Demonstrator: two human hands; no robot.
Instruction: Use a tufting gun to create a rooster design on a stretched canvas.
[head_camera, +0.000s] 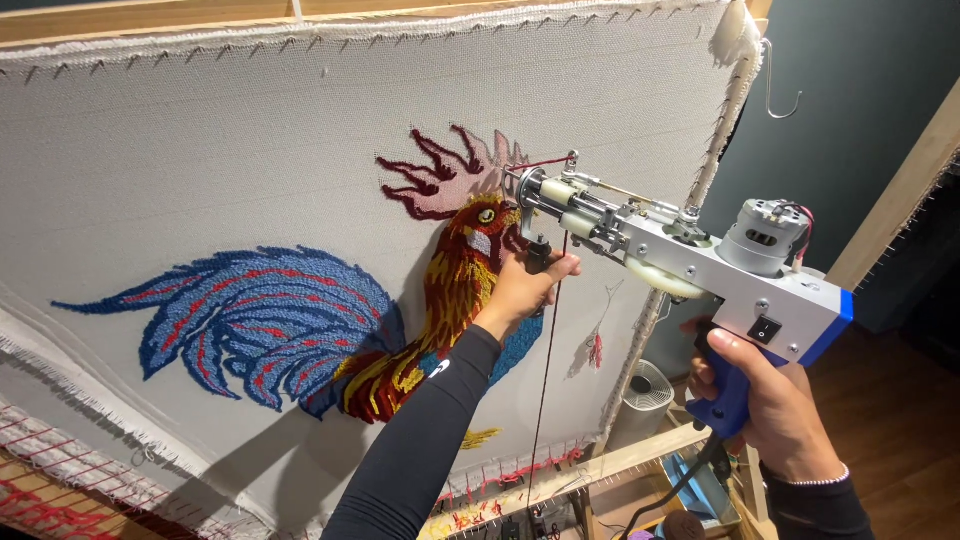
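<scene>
A tufting gun (690, 262) with a silver body, blue handle and round grey motor points at a grey cloth (230, 150) stretched on a wooden frame. My right hand (765, 395) grips the blue handle. My left hand (525, 290) holds the black front grip under the gun's nose. The needle tip touches the cloth at the pink and dark red comb of a tufted rooster (440, 300), which has a red-orange neck and a blue tail. A dark red yarn (548, 370) hangs down from the gun's nose.
The wooden frame (620, 462) has tack strips along its edges. A metal hook (775, 85) hangs at the top right before a dark teal wall. A white round appliance (645, 395) stands on the wooden floor below. A second frame edge (900, 205) rises at the right.
</scene>
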